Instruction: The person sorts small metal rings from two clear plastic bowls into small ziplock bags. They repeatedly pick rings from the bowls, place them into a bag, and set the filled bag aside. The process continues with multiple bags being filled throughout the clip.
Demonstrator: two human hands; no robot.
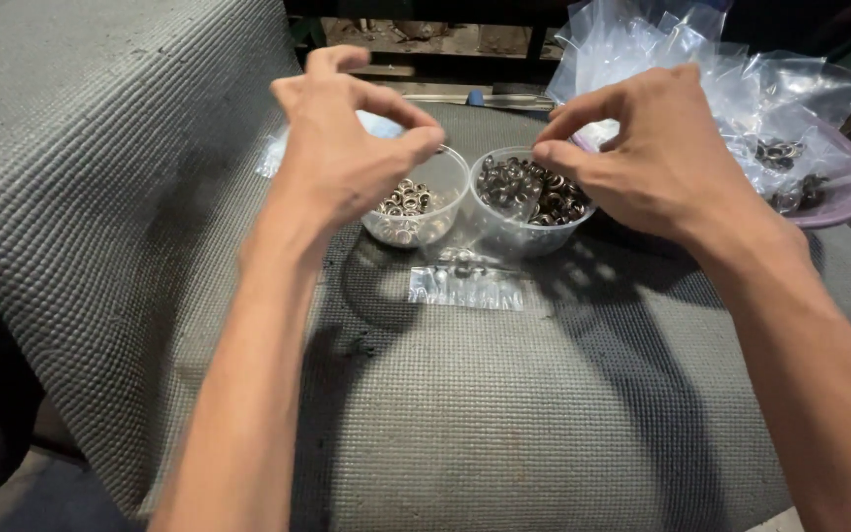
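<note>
Both hands hover pinched over the eyelet tubs — left hand [342, 148] and right hand [657, 148], each grip closed on something too small to make out — so it looks like mid-sorting, with careful drops into the left tub [425, 212] or right tub [519, 232] next.

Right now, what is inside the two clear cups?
Both clear cups hold small metal rings: the left cup a shallow layer, the right cup a fuller, darker pile. The left hand and right hand cover the cups' outer sides.

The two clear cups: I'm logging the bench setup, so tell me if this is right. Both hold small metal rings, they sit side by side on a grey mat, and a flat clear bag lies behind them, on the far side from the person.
Not quite. The head view shows the flat clear bag in front of the two clear cups, nearer the person. The small metal rings and grey mat are right.
</note>
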